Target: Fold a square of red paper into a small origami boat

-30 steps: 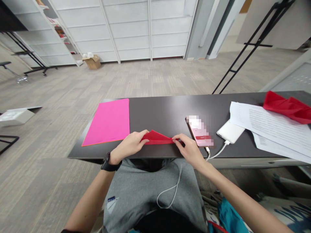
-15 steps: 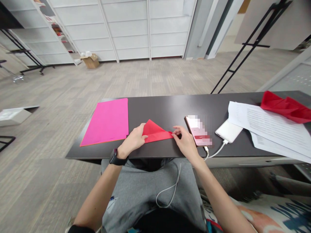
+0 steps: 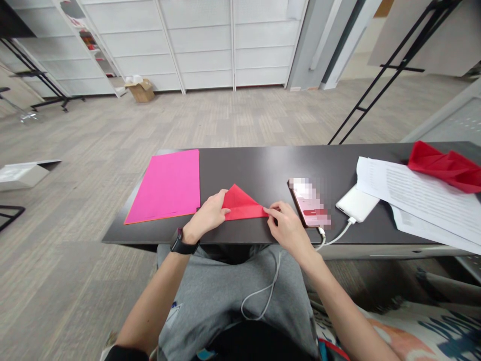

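Note:
A folded sheet of red paper (image 3: 242, 204), its peak pointing away from me, lies near the front edge of the dark table (image 3: 255, 165). My left hand (image 3: 209, 214) is closed on its left end, thumb on top and fingers behind. At the right corner, my right hand (image 3: 287, 224) touches the paper with bent fingers, index fingertip at the tip. Whether that hand pinches the corner or only presses on it is hard to make out. A strip along the paper's lower edge is folded up.
Bright pink sheets (image 3: 165, 185) lie to the left, an orange edge showing beneath. To the right are a phone (image 3: 310, 203), a white power bank (image 3: 356, 203) with a cable (image 3: 340, 235), printed pages (image 3: 424, 198) and a crumpled red piece (image 3: 445, 165).
My right hand's fingers have curled in more, and the index fingertip now rests at the paper's right corner. The left hand keeps its hold. The whole view has shifted slightly.

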The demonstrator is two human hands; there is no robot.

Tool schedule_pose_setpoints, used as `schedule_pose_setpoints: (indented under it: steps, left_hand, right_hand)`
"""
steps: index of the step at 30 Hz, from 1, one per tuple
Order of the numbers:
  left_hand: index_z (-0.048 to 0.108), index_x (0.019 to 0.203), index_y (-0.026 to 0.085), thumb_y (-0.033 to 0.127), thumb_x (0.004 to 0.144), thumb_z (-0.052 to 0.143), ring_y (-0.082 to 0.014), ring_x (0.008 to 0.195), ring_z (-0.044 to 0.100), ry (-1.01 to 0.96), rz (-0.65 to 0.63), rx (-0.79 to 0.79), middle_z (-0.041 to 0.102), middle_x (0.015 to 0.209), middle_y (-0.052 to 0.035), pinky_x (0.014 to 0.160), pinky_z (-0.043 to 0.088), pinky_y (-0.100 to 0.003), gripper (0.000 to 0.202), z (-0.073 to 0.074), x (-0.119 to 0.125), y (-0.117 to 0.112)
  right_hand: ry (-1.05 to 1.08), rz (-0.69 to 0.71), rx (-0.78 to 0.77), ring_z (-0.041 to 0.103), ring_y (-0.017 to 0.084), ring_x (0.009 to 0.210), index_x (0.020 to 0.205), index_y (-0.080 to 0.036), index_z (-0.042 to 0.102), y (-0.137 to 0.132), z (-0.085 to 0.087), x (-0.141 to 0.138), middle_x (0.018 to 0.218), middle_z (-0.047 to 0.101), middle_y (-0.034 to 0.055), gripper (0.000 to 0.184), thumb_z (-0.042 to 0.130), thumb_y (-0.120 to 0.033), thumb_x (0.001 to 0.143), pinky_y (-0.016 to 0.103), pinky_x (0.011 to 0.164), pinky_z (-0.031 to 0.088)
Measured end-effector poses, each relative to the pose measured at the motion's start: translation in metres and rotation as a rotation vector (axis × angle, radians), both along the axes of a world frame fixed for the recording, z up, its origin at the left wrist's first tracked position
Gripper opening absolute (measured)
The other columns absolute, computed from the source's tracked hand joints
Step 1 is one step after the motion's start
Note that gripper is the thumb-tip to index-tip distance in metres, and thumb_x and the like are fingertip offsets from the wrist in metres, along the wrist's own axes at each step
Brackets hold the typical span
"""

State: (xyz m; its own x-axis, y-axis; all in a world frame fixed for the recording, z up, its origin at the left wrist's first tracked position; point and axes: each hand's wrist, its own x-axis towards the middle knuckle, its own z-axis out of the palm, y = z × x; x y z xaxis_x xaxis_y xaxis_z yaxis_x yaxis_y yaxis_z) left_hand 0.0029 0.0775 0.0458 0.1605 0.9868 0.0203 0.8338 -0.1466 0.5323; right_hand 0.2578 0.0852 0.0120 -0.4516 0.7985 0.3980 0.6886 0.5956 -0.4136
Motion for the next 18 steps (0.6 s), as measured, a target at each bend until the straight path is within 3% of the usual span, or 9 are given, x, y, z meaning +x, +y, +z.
schedule_pose_setpoints:
  steps: [6,10,15,18]
  left_hand:
    - [0.046,0.135,0.011,0.012,0.087,0.062,-0.0292,0.126,0.058,0.003,-0.024,0.074,0.062,0.128,-0.016,0.108,0.046,-0.041,0.05,-0.001,-0.002,-0.003]
    - [0.043,0.14,0.015,0.019,0.086,0.066,-0.0305,0.132,0.051,0.075,0.063,0.267,0.053,0.136,-0.0151,0.111,0.043,-0.045,0.059,-0.001,-0.018,-0.031]
    - [0.063,0.108,0.018,0.019,0.09,0.061,-0.0277,0.101,0.062,0.122,0.368,0.282,0.065,0.102,-0.0083,0.094,0.051,-0.045,0.018,-0.008,-0.033,-0.076]
    - [0.065,0.101,0.019,0.021,0.092,0.06,-0.0251,0.096,0.063,0.042,0.409,0.262,0.065,0.098,-0.0064,0.092,0.052,-0.041,0.011,-0.015,-0.027,-0.082]
  right_hand:
    - [-0.183,0.015,0.017,0.059,0.028,0.098,0.102,-0.016,0.073,-0.005,0.016,-0.001,0.107,0.062,0.0134,0.021,0.055,-0.016,0.091,0.046,0.089,0.054]
    - [-0.15,0.035,-0.044,0.061,0.025,0.092,0.089,-0.019,0.075,0.006,0.018,-0.001,0.103,0.063,0.0109,0.024,0.052,-0.024,0.097,0.042,0.086,0.053]
    - [-0.082,0.017,-0.198,0.063,0.021,0.08,0.072,-0.02,0.072,0.023,0.018,-0.005,0.093,0.063,0.0075,0.029,0.055,-0.025,0.095,0.038,0.078,0.051]
    - [-0.064,0.017,-0.305,0.064,0.02,0.076,0.069,-0.02,0.073,0.031,0.021,-0.005,0.09,0.066,0.0068,0.027,0.058,-0.025,0.091,0.035,0.076,0.049]
